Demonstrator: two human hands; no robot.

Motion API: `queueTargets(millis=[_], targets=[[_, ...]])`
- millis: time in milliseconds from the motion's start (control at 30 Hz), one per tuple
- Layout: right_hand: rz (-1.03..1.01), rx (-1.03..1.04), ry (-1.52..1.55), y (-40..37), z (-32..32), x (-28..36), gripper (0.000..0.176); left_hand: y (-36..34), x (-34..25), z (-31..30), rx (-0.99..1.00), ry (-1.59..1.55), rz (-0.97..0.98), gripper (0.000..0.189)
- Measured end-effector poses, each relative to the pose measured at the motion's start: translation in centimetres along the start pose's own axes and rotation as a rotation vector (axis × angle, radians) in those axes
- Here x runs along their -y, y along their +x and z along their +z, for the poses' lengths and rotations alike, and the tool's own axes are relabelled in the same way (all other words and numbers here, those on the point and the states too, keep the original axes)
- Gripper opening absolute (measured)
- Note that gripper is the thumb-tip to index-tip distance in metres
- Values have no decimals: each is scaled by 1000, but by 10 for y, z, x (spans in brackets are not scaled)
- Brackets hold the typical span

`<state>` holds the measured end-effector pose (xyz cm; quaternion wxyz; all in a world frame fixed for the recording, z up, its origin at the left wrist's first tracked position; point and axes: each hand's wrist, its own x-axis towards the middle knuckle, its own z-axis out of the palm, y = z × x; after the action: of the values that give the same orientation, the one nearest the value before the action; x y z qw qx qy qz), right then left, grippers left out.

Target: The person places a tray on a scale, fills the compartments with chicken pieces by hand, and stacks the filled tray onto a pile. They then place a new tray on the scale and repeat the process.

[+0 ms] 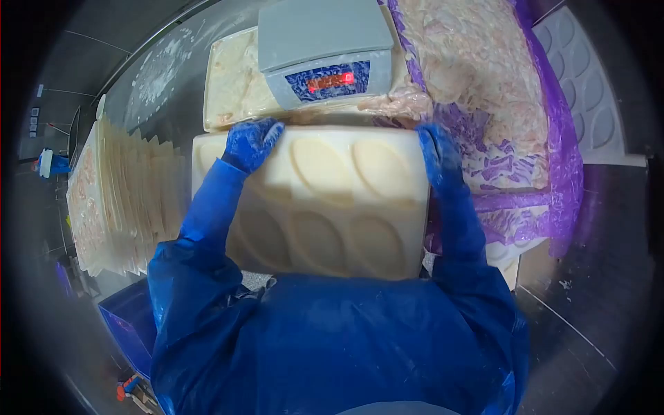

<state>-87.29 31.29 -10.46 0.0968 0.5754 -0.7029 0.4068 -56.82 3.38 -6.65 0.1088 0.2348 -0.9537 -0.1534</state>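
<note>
A cream-coloured mould tray with rows of leaf-shaped hollows lies in front of my body, its near edge against my blue gown. My left hand, in a blue glove, is closed over the tray's far edge, toward the left. At the far right corner, my gloved right hand grips the tray's side. Its fingertips are partly hidden by the edge. Just beyond the tray stands a grey weighing scale with a lit red display; its digits are too blurred to read.
Under the scale is a shallow tray of pale, wet material. Right of it, purple plastic lines a container of pale meat-like pieces. A row of thin stacked sheets stands at left. Another moulded tray is at far right.
</note>
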Motion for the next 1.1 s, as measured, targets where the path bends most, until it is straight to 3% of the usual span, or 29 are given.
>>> queueTargets(millis=[33,100,133,167,233,267,300,333,367,433,467,500,533,567,600,667,700,733,767,833,867,933,967,1100], targets=[[0,1,2,6,-2,-2,13,7,-3,-3,1,1,-2,31],[490,173,376,14,-11,-2,11,26,-27,-5,200,-175,-65,37],[505,113,402,19,2,-24,26,35,-39,10,217,-391,-3,39],[499,121,405,37,3,-30,26,49,-52,30,224,-605,59,43],[430,283,306,77,-4,-29,43,77,-69,66,302,-399,154,51],[426,286,312,80,8,-42,43,96,-84,68,422,-364,102,53],[193,338,156,78,21,-63,56,114,-97,67,539,-329,52,55],[-42,384,-3,78,28,-75,69,125,-104,74,534,-327,51,55],[-48,385,-3,94,22,-51,69,134,-109,84,590,-363,53,53],[122,900,-272,116,13,-10,81,141,-105,100,650,-404,52,52],[199,605,617,60,49,-92,74,141,-101,110,608,-430,181,48],[198,608,617,72,35,-71,74,144,-100,112,558,-452,309,45],[190,643,511,81,14,-51,56,143,-97,113,557,-454,309,45],[187,677,406,88,0,-34,41,139,-93,109,548,-560,217,42],[189,677,407,77,4,-54,41,137,-88,105,536,-663,124,39],[-439,625,-8,47,20,-105,67,137,-82,93,646,-689,41,38],[-439,630,0,47,21,-102,67,136,-80,92,758,-714,-43,37],[-320,647,-11,49,21,-95,63,135,-74,112,359,-546,476,39],[-203,660,-26,51,19,-92,60,137,-81,120,361,-545,473,39],[-148,650,-13,61,20,-88,58,150,-96,131,747,-1560,-301,43],[-155,645,-2,62,23,-88,57,152,-103,135,708,-1507,-249,43],[-194,625,35,64,31,-88,56,156,-127,144,526,-1124,84,44],[-185,621,48,65,31,-89,55,157,-134,147,452,-982,146,44],[-121,626,82,70,34,-93,51,170,-165,138,423,-675,50,45]])
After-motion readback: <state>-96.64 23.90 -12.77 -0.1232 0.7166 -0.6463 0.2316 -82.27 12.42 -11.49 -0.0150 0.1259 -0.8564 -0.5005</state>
